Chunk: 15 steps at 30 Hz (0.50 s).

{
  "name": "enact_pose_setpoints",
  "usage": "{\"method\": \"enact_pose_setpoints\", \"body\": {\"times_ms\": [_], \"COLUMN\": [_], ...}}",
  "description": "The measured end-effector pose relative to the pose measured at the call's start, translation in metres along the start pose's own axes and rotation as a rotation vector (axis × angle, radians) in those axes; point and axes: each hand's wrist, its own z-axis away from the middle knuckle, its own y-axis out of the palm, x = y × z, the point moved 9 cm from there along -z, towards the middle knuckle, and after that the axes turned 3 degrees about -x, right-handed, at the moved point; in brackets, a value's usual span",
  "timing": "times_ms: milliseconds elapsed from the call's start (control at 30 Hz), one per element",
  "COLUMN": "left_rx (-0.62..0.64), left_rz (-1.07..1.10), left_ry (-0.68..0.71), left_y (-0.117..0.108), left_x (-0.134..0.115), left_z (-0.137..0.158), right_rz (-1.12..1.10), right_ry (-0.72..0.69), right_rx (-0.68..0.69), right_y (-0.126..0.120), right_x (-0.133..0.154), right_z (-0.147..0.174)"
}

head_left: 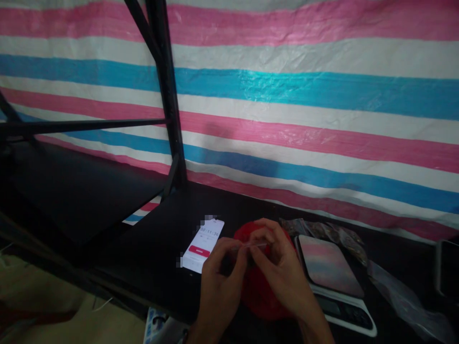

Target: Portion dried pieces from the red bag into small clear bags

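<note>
My left hand (223,279) and my right hand (281,267) meet above a red round dish-like thing (260,296). Thumb and fingers of each hand pinch a thin, see-through plastic piece (249,245), which looks like the edge of a small clear bag. Most of it hides behind the fingers, and I cannot make out anything inside. Both hands partly cover the red thing as well. Just right of my right hand lies a flat white digital scale (332,267) with a shiny top plate. To the left of my left hand rests a lit phone (202,246) showing a running-time display.
Behind the scale lie clear bags with brownish contents (330,231). More clear plastic bags (405,296) lie to its right. A dark-framed object (446,267) stands at the right edge. A black shelf post (168,95) rises at the left, before a striped sheet (304,86).
</note>
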Motion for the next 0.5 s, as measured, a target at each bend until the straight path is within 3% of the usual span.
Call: {"method": "enact_pose_setpoints", "body": {"times_ms": [300,500], "left_rx": [0.177,0.191], "left_rz": [0.072,0.006], "left_ry": [0.19,0.284], "left_y": [0.036,0.054], "left_x": [-0.021,-0.032], "left_z": [0.016,0.024], "right_rz": [-0.039,-0.021], "right_ry": [-0.053,-0.023], "right_rx": [-0.117,-0.112], "right_y": [-0.051,-0.072], "right_x": [0.02,0.026], "right_z": [0.02,0.033]}}
